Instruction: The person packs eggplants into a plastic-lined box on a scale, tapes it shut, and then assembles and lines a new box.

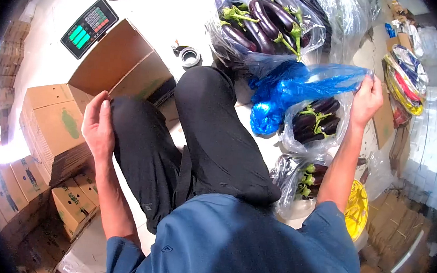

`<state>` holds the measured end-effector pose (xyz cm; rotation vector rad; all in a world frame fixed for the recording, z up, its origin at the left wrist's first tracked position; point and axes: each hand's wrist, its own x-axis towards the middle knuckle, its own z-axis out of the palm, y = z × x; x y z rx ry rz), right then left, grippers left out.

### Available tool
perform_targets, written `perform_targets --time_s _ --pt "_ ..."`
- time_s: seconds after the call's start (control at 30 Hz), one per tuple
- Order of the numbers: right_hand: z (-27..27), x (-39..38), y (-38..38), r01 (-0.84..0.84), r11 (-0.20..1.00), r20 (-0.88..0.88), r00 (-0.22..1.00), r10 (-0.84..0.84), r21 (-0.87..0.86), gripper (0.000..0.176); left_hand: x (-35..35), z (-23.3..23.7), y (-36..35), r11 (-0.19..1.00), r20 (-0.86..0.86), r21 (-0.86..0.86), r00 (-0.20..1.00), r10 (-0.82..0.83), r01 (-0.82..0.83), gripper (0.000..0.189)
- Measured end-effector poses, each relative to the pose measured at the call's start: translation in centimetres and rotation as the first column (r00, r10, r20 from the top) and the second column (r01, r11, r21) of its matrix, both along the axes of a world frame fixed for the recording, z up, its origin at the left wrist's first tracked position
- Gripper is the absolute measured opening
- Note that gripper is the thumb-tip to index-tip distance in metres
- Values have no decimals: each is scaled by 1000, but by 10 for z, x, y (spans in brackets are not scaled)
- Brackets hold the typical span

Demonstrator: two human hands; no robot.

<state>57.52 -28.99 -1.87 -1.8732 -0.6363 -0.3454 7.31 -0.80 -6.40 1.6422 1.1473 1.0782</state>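
My right hand (367, 101) is raised on the right, its fingers closed on one end of a thin blue plastic bag (306, 84). The bag stretches leftward, its bunched part hanging by the clear bags of eggplants. On the left, my left hand (98, 128) is beside my knee and in front of an open cardboard box (104, 72). Its fingers are extended and slightly bent, the thumb a little apart, with nothing visible in them. A large clear bag of eggplants (262, 23) lies ahead; a smaller bag of eggplants (316, 121) sits below the blue bag.
A digital scale display (89, 28) stands behind the box. A roll of tape (189, 57) lies on the floor ahead of my knees. Stacked flat cartons (56, 122) are at left. Another eggplant bag (305, 183) and a yellow basket (357, 211) are at right.
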Motion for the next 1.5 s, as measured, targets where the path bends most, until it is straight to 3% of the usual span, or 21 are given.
perform_targets --time_s 0.07,0.13,0.2,0.4,0.53,0.6,0.67,0.77,0.8,0.87,0.9,1.0,1.03,1.13,1.17,1.27,1.3,1.33,1.4,1.47,1.5 --pt "20 -7 11 -120 991 -74 989 124 61 23 4 12 -10 985 -176 173 983 47 -16 25" --pt "43 -24 29 -217 971 -121 966 229 100 24 10 21 -22 987 -174 163 985 21 8 25" --pt "71 -45 49 -287 950 -142 942 304 123 24 21 34 -31 934 -284 330 958 -41 138 23" --pt "147 -72 105 -460 792 -172 811 558 402 29 64 60 -43 870 -327 159 857 -399 466 29" --pt "196 -116 150 -486 707 -117 777 619 513 29 93 57 -58 713 -394 268 749 -533 648 31" --pt "224 -155 169 -618 570 -55 651 757 541 31 109 50 -69 638 -452 320 705 -547 700 41" --pt "245 -175 196 -639 568 -2 663 748 519 31 124 46 -69 595 -515 368 690 -510 714 49" --pt "264 -200 216 -721 476 86 590 803 504 29 141 45 -50 673 -630 271 656 -416 688 59" --pt "269 -206 222 -741 449 110 568 815 499 29 142 39 -40 726 -618 323 716 -324 607 60" --pt "282 -213 231 -782 394 161 521 838 483 28 143 34 -14 859 -556 53 729 -399 510 64" --pt "287 -213 236 -801 367 182 497 849 473 27 141 31 -5 882 -363 45 830 -423 469 70" --pt "305 -215 244 -852 284 247 419 874 441 26 156 26 31 784 34 363 834 -551 503 83" --pt "309 -214 243 -860 265 262 403 877 436 26 159 37 37 735 33 284 760 -650 616 92" --pt "328 -212 244 -888 209 312 351 883 410 24 186 47 47 743 185 56 724 -664 667 60" --pt "334 -207 244 -895 193 317 333 888 401 24 201 37 49 759 340 171 686 -644 628 38" --pt "355 -184 236 -564 382 96 641 761 732 24 225 4 58 716 -9 210 733 -680 666 28" --pt "366 -154 227 -627 392 89 595 799 674 29 233 -10 57 685 -71 197 707 -704 702 25" --pt "376 -121 217 -685 397 75 549 833 612 34 234 -7 48 610 12 -10 610 -792 792 30" --pt "381 -105 203 -563 502 82 715 694 657 34 235 -9 36 424 381 -167 455 -805 890 28" --pt "386 -64 185 -530 573 82 775 627 625 36 227 17 30 306 381 -142 337 -861 941 25" --pt "384 -41 178 -468 608 107 839 533 642 40 225 30 26 209 408 -280 313 -858 937 28"
